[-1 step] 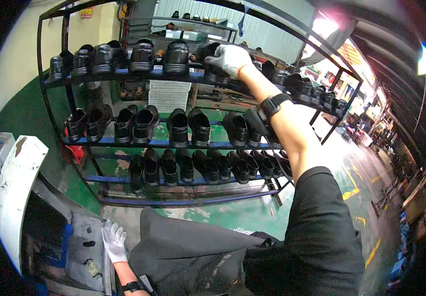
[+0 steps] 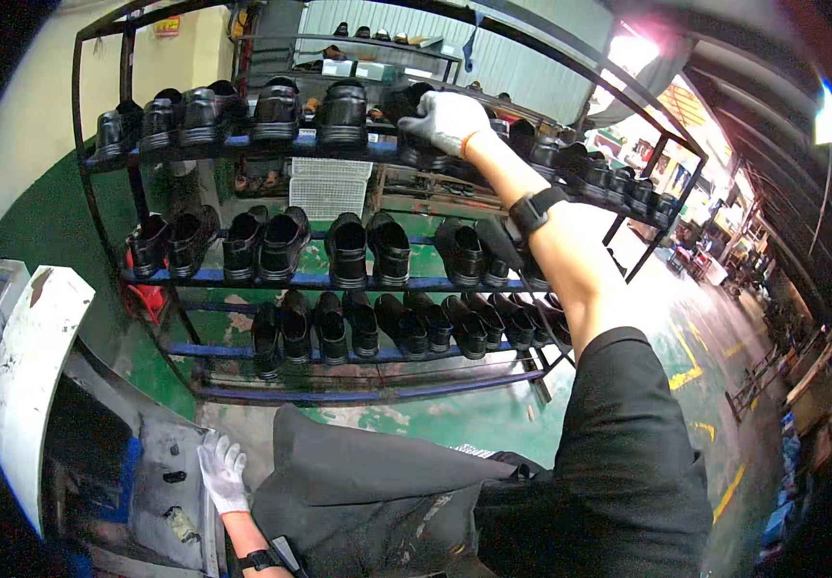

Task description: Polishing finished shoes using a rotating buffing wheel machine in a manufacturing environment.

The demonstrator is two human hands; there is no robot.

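Observation:
My right arm reaches up to the rack's top shelf. My right hand, in a white glove, has its fingers curled over a black shoe there. The hand hides part of that shoe. Left of it on the same shelf stand black shoes with their heels toward me, the nearest being a black shoe. Low on the left, my left hand, also white-gloved, lies with fingers stretched at the edge of a grey work surface. Nothing is in it.
The black metal rack carries several more black shoes on its middle and lower shelves. A white panel stands upright at the left. White crates show behind the rack. Yellow lines mark the floor at the right.

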